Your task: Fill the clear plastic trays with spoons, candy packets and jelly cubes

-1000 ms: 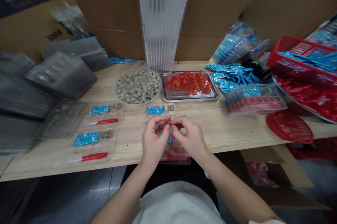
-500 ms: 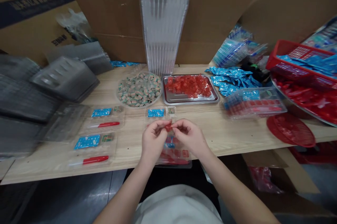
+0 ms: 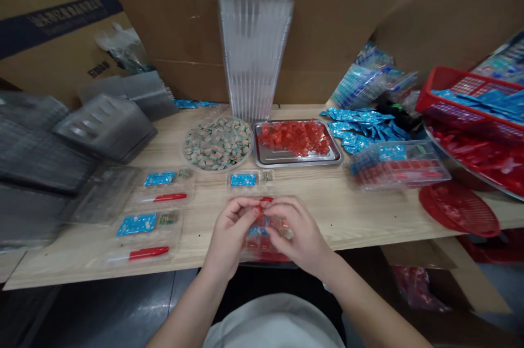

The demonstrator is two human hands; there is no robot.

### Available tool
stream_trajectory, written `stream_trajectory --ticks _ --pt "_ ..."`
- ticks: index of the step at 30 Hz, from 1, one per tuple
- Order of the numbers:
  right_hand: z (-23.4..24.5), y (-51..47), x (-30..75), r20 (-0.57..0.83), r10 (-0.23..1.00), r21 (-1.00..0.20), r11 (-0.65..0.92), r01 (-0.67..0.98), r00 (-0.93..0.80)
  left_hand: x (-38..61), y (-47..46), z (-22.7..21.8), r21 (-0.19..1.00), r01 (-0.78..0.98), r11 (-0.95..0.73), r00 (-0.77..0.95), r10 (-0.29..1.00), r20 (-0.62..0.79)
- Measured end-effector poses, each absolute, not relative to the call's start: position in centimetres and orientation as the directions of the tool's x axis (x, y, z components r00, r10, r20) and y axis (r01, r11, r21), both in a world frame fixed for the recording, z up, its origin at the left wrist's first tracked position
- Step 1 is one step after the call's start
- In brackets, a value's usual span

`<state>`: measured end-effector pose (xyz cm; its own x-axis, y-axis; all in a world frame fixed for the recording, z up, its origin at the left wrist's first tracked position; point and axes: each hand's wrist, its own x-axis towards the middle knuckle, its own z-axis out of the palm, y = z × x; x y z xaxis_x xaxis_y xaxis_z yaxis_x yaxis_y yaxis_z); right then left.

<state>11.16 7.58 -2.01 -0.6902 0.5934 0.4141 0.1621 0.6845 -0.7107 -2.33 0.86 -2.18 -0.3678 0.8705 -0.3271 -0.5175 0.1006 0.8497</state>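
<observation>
- Above a clear plastic blister tray [image 3: 267, 257], the left hand [image 3: 229, 233] is pinching a small red piece [image 3: 258, 209] between thumb and fingers.
- Just beside it, the right hand [image 3: 302, 233] is curving its fingers [image 3: 282, 207] inward (whether they are gripping anything is hard to tell).
- Farther along the wooden table [image 3: 360, 217], a steel tray [image 3: 297, 164] of red cubes is sitting beside a round plate [image 3: 216, 169] of striped pieces.

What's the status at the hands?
Left hand and right hand pinching a small red piece. Both over a clear plastic tray. Nothing blocking the hands.
</observation>
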Motion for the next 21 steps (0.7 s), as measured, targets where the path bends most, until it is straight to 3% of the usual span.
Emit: stream_trajectory --ticks 4,8,11,14,16,18,21 --pt "-1.9 5.7 13.2 0.405 0.473 -0.712 0.700 0.055 -0.782 -1.9 -2.6 -2.1 0.706 -0.617 0.348 -0.074 0.867 -0.492" --pt "-1.9 4.6 14.4 0.236 0.504 -0.846 0.527 0.079 -0.831 -0.7 -4.2 -3.8 0.758 -0.538 0.369 -0.048 0.885 -0.464" --pt "-1.5 4.7 14.6 0.177 0.518 -0.863 0.490 0.121 -0.837 -0.6 -4.3 -4.6 0.809 -0.453 0.374 -0.071 0.890 -0.451" --pt "-1.6 5.6 13.8 0.198 0.563 -0.834 0.527 0.165 -0.802 -1.5 -4.8 -5.0 0.951 -0.116 0.288 -0.247 0.919 -0.309" --pt "-2.1 6.5 12.6 0.224 0.596 -0.794 0.570 0.209 -0.771 -2.4 -5.6 -5.5 0.952 0.266 0.153 -0.334 0.941 -0.058" --pt "-3.0 7.4 11.1 0.244 0.591 -0.724 0.638 0.261 -0.769 -3.2 -6.6 -6.1 0.796 0.604 0.020 -0.257 0.951 0.171" --pt "-4.6 8.1 8.8 0.240 0.486 -0.558 0.777 0.290 -0.840 -4.0 -7.5 -7.2 0.546 0.832 -0.100 -0.075 0.955 0.288"
